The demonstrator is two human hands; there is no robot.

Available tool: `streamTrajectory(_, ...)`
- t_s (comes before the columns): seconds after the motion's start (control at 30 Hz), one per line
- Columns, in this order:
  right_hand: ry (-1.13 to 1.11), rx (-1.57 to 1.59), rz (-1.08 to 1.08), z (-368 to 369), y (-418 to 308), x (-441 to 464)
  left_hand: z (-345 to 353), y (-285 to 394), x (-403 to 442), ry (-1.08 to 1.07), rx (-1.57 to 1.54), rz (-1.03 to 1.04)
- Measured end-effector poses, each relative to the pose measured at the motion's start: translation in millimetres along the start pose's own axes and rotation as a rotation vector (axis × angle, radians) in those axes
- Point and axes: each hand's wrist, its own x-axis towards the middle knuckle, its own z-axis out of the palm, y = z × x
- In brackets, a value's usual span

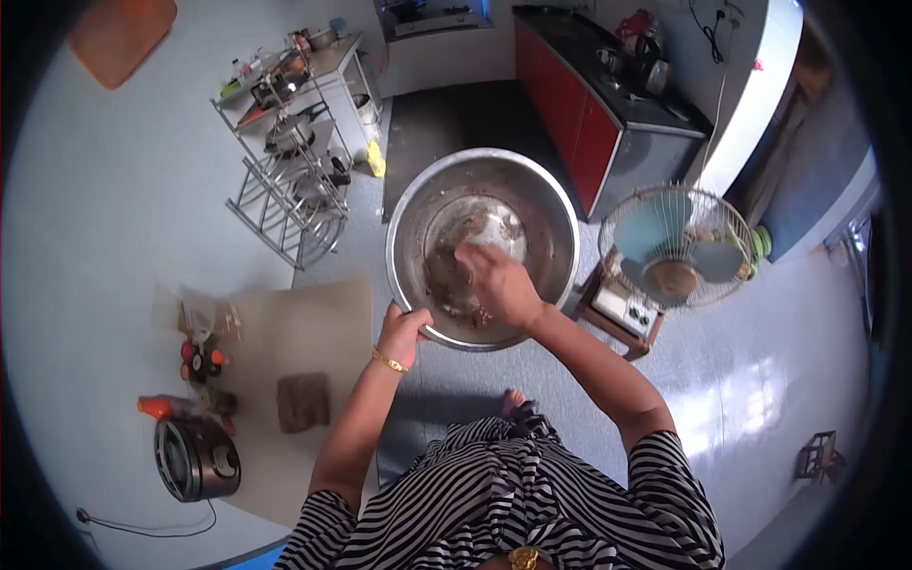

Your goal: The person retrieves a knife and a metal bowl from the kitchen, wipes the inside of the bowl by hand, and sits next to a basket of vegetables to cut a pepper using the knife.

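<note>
A large metal basin (406,275) is held in front of me, with brownish residue and small bits on its inner bottom and wall. My left hand (406,334) grips the near-left rim, thumb over the edge; a gold-coloured bracelet circles that wrist. Inside the basin's mouth is my right hand (505,288), its fingers stretched toward the middle of the bottom and a little blurred. I see nothing held in it. Whether the fingertips touch the metal, I cannot tell.
A standing fan (674,249) is close on the right, beside a red-fronted counter (594,142). At left are a metal rack (285,166) with pots and a table (323,328) bearing a brown cloth-like square (304,402) and a rice cooker (198,460).
</note>
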Motion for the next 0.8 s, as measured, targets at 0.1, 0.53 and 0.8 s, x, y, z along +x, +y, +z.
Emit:
streamTrajectory(0.1, 0.424, -0.081, 0.009, -18, 48, 67, 16, 12, 41, 0.027, 0.012, 0.006)
streamTrajectory(0.53, 0.641, -0.078, 0.119, 20, 178, 256, -6, 47, 263, 0.046, -0.019, 0.036)
streamTrajectory(0.8, 0.135, 0.024, -0.205, 45, 255, 329, -37, 126, 424, 0.081, -0.063, 0.068)
